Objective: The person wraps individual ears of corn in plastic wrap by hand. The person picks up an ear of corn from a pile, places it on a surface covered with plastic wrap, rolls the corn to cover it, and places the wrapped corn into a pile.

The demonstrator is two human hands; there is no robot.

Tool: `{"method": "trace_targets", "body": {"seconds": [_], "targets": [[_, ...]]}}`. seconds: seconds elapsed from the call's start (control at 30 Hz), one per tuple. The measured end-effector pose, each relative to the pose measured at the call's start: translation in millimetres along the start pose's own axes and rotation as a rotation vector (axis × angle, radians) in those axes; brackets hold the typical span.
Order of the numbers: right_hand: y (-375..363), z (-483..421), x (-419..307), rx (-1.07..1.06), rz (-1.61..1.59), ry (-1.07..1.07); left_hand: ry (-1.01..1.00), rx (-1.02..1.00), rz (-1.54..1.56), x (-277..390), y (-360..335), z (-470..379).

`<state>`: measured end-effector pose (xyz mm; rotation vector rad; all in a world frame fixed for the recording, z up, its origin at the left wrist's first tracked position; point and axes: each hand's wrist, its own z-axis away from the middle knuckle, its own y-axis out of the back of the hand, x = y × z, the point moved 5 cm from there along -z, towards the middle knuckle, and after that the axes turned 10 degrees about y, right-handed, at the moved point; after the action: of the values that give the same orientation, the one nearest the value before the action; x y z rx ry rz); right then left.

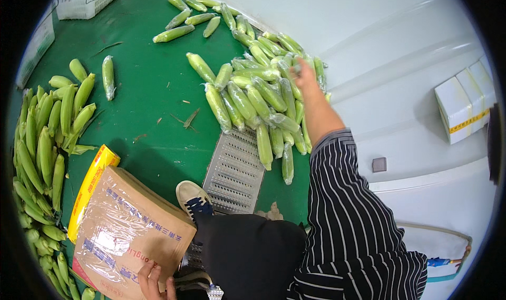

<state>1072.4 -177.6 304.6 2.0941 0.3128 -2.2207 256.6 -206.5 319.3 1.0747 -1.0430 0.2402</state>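
Observation:
My right hand (302,71), slightly blurred, reaches over the far right part of a pile of corn ears wrapped in clear film (257,102); its fingers are curled, and whether they hold an ear cannot be told. Near the bottom edge, my left hand (152,280) rests its fingertips on a cardboard box (130,229) with clear film across its top. A yellow cling-film carton (89,193) lies along the box's left side. At the far left is a heap of unwrapped green corn ears (45,153). One wrapped ear (108,77) lies apart, right of that heap.
The green floor (158,82) carries husk scraps (191,117). A perforated metal drain cover (235,169) runs beneath the wrapped pile, beside a shoe (193,197). White plastic baskets (89,1) stand at top left. More wrapped ears lie along the white wall (355,31). White foam boxes (466,98) are at right.

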Motion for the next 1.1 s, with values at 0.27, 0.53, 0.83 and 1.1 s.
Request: {"method": "trace_targets", "body": {"seconds": [0.27,0.53,0.83,1.1], "targets": [[27.6,11.7,47.5,-0.085,0.553,0.336,0.112,-0.150,0.073,6.8,-28.6,-23.8],[-180.1,434.6,101.0,-0.967,0.089,0.362,0.729,1.105,0.036,-134.7,118.2,113.6],[-136.4,586.9,3.6,-2.162,0.295,0.251,1.284,0.839,-0.136,-338.9,64.8,240.0],[-162.3,581.6,9.3,-2.289,0.654,0.285,1.319,0.983,-0.010,-386.4,81.5,185.3]]}}
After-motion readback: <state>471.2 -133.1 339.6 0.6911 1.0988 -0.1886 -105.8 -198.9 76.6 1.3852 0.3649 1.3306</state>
